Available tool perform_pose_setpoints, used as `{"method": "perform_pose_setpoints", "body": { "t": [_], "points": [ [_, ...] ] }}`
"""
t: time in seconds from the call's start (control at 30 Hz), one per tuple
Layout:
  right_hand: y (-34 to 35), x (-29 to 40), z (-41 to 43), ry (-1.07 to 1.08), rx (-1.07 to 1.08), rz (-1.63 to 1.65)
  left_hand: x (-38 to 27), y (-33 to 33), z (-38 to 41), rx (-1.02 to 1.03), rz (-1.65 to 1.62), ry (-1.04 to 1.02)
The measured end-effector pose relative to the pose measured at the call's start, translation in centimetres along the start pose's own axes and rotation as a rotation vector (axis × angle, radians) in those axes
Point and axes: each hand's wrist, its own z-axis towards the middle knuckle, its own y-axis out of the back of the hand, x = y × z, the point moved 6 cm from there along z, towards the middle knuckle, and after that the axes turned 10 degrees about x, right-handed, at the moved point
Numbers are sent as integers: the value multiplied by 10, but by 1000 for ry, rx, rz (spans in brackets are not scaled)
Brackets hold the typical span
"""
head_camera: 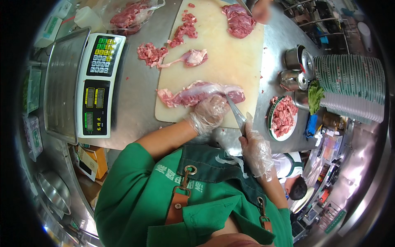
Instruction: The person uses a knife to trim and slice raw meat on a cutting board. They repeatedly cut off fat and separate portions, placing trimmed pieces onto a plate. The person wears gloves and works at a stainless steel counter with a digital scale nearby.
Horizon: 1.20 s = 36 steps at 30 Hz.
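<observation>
A long piece of raw meat [194, 95] with pale membrane lies across the near part of the white cutting board [213, 69]. My left hand [209, 113], in a clear plastic glove, grips its near edge with curled fingers. My right hand [256, 149], gloved too, holds a knife [236, 112] by a handle mostly hidden in the fist. The blade's tip touches the meat towards its right end, just beside my left fingers. Farther up the board lies a trimmed piece with a thin pale strand [193, 58].
Meat scraps [151, 54] lie at the board's left edge; a larger cut [239, 21] is at the far right, beside a person's blurred part [261, 12]. A digital scale [98, 86] stands left. A plate of meat pieces [283, 116], metal pots [293, 79] and stacked plates [350, 85] stand right.
</observation>
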Motion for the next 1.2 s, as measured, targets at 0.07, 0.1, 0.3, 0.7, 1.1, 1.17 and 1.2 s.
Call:
{"method": "perform_pose_setpoints", "body": {
  "t": [0.07, 0.1, 0.3, 0.7, 1.1, 1.17, 1.2],
  "points": [
    [1, -3, -9, 14, -37, 30, -1, 2, 1, 1, -20, -12],
    [2, -4, -11, 27, -56, 45, -1, 1, 0, -6, -19, -13],
    [-2, -1, 1, -23, -48, -2, -1, 2, 0, -5, -15, -18],
    [-2, 6, 20, -13, -41, -40, -2, 0, -3, -26, 2, -19],
    [-2, 13, 30, -27, -48, -47, -2, 3, -2, -46, -7, -20],
    [-5, 13, 30, -3, -94, -35, -2, 3, -2, -59, -6, -22],
    [-6, 13, 31, 9, -117, -30, -2, 2, -2, -34, -11, -17]
  ]
}}
